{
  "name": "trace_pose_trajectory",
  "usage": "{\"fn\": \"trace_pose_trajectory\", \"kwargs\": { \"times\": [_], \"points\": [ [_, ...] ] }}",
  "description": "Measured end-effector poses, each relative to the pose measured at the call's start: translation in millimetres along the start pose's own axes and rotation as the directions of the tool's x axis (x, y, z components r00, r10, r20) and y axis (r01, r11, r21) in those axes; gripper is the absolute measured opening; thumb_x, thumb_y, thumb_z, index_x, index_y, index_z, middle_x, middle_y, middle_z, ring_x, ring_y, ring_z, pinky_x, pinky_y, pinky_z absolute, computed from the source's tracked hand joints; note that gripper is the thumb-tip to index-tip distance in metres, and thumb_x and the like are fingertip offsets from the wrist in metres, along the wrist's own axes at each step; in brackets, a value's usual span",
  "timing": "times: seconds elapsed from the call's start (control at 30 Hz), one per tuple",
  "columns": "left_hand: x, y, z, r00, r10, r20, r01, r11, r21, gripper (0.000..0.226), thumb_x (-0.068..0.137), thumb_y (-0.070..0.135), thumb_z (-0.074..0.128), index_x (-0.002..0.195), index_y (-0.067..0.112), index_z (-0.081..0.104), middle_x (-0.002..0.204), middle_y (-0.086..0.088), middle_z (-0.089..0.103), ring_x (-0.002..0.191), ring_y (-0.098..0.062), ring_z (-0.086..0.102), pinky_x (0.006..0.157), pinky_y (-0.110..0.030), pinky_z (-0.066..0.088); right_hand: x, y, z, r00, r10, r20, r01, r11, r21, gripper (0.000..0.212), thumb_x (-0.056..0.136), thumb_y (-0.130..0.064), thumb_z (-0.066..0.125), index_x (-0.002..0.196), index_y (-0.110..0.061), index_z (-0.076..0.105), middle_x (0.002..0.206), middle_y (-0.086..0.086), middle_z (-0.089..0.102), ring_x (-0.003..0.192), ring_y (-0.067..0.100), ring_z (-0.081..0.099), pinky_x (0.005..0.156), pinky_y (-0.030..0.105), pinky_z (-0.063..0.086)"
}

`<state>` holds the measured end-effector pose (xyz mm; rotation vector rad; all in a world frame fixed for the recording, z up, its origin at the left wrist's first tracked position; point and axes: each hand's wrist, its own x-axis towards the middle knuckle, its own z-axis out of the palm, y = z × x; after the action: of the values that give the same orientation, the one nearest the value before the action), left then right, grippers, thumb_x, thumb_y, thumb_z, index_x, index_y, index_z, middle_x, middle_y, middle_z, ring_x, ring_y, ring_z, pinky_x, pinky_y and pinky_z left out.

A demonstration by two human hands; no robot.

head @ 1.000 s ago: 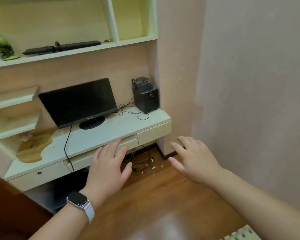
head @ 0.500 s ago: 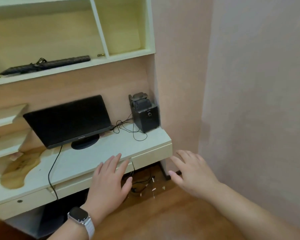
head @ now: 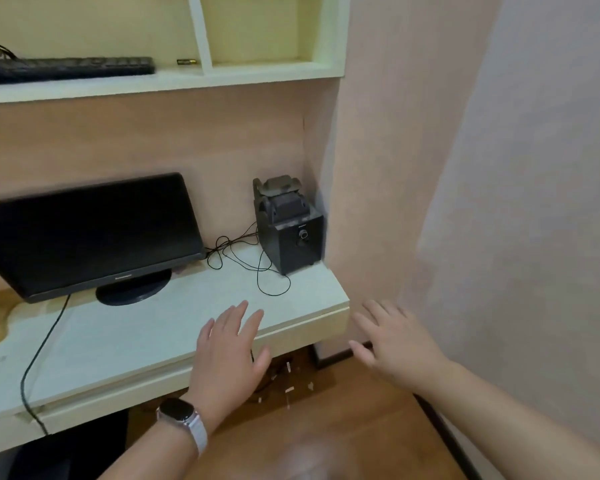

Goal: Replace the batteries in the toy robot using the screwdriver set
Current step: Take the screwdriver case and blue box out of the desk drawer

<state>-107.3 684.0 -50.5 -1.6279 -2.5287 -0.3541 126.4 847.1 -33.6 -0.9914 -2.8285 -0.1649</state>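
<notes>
On the pale cream wooden desk (head: 118,341), the black boxy speaker (head: 291,244) apparently carries a dark grey plastic toy robot (head: 280,199). Left hand (head: 227,362) and right hand (head: 399,344) hover spread, empty. A careless lift could topple both.

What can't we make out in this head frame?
Head view only.
Dark object atop the speaker: too dim and small to identify.
Keyboard: cut off by the left edge.
Small cylinder on the shelf: too small to confirm a battery.
Cables under the desk: mostly behind the left hand.
</notes>
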Motion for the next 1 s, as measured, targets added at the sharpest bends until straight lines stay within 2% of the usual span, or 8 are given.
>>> {"fn": "trace_pose_trajectory", "kwargs": {
  "times": [0.3, 0.43, 0.53, 0.63, 0.8, 0.83, 0.93, 1.0],
  "points": [
    [75, -23, 61, 0.995, -0.054, 0.083, 0.058, 0.997, -0.046, 0.056, 0.088, 0.047, 0.053, 0.14, 0.026, 0.055, 0.15, -0.004, 0.05, 0.137, -0.027, 0.046, 0.113, -0.048, 0.035, 74, 29, 51, 0.995, 0.054, 0.087, -0.056, 0.998, 0.031, 0.052, 0.087, -0.054, 0.041, 0.126, -0.023, 0.058, 0.124, 0.006, 0.06, 0.112, 0.027, 0.057, 0.091, 0.04, 0.047],
    [95, -26, 91, 0.973, -0.192, 0.128, 0.208, 0.97, -0.127, 0.055, 0.092, 0.045, 0.053, 0.143, 0.024, 0.052, 0.152, -0.005, 0.047, 0.14, -0.025, 0.042, 0.115, -0.044, 0.031, 100, 45, 84, 0.982, 0.101, 0.157, -0.118, 0.988, 0.103, 0.054, 0.09, -0.053, 0.041, 0.135, -0.024, 0.049, 0.132, 0.004, 0.054, 0.119, 0.026, 0.05, 0.096, 0.039, 0.042],
    [102, -24, 114, 0.925, -0.327, 0.193, 0.363, 0.911, -0.198, 0.054, 0.095, 0.043, 0.052, 0.144, 0.021, 0.051, 0.153, -0.007, 0.045, 0.141, -0.025, 0.039, 0.115, -0.042, 0.03, 121, 61, 115, 0.969, 0.109, 0.221, -0.147, 0.975, 0.164, 0.054, 0.092, -0.051, 0.041, 0.138, -0.023, 0.044, 0.133, 0.003, 0.052, 0.122, 0.025, 0.048, 0.099, 0.04, 0.041],
    [100, -19, 133, 0.849, -0.463, 0.256, 0.52, 0.818, -0.247, 0.049, 0.095, 0.035, 0.058, 0.14, 0.016, 0.055, 0.147, -0.007, 0.052, 0.137, -0.025, 0.044, 0.111, -0.038, 0.036, 141, 76, 145, 0.95, 0.097, 0.298, -0.187, 0.938, 0.293, 0.055, 0.092, -0.049, 0.044, 0.138, -0.02, 0.045, 0.131, 0.004, 0.053, 0.12, 0.025, 0.048, 0.098, 0.042, 0.043],
    [97, -10, 161, 0.664, -0.665, 0.342, 0.743, 0.536, -0.399, 0.044, 0.096, 0.032, 0.06, 0.137, 0.017, 0.056, 0.136, -0.001, 0.058, 0.129, -0.02, 0.05, 0.107, -0.035, 0.04, 170, 103, 191, 0.909, 0.135, 0.394, -0.324, 0.824, 0.465, 0.05, 0.091, -0.051, 0.047, 0.132, -0.023, 0.049, 0.122, 0.001, 0.056, 0.113, 0.021, 0.05, 0.092, 0.038, 0.046],
    [98, -8, 167, 0.621, -0.694, 0.364, 0.776, 0.475, -0.416, 0.044, 0.096, 0.03, 0.062, 0.137, 0.016, 0.056, 0.135, -0.002, 0.059, 0.128, -0.02, 0.052, 0.107, -0.036, 0.04, 176, 110, 199, 0.903, 0.134, 0.409, -0.338, 0.81, 0.48, 0.05, 0.091, -0.051, 0.048, 0.132, -0.024, 0.049, 0.123, 0.001, 0.057, 0.114, 0.02, 0.049, 0.093, 0.037, 0.045],
    [106, -2, 185, 0.427, -0.775, 0.466, 0.868, 0.206, -0.451, 0.047, 0.094, 0.03, 0.064, 0.139, 0.017, 0.053, 0.128, -0.003, 0.061, 0.123, -0.023, 0.056, 0.105, -0.041, 0.046, 192, 132, 224, 0.869, 0.152, 0.47, -0.398, 0.778, 0.485, 0.059, 0.092, -0.051, 0.052, 0.14, -0.019, 0.042, 0.139, 0.004, 0.049, 0.126, 0.024, 0.046, 0.101, 0.04, 0.043],
    [109, -3, 198, 0.34, -0.796, 0.501, 0.892, 0.104, -0.44, 0.049, 0.094, 0.032, 0.065, 0.139, 0.017, 0.052, 0.12, -0.003, 0.062, 0.117, -0.026, 0.059, 0.102, -0.043, 0.048, 199, 141, 241, 0.838, 0.155, 0.524, -0.443, 0.755, 0.484, 0.065, 0.091, -0.054, 0.052, 0.143, -0.017, 0.038, 0.146, 0.004, 0.043, 0.13, 0.023, 0.044, 0.105, 0.04, 0.041]
  ]
}}
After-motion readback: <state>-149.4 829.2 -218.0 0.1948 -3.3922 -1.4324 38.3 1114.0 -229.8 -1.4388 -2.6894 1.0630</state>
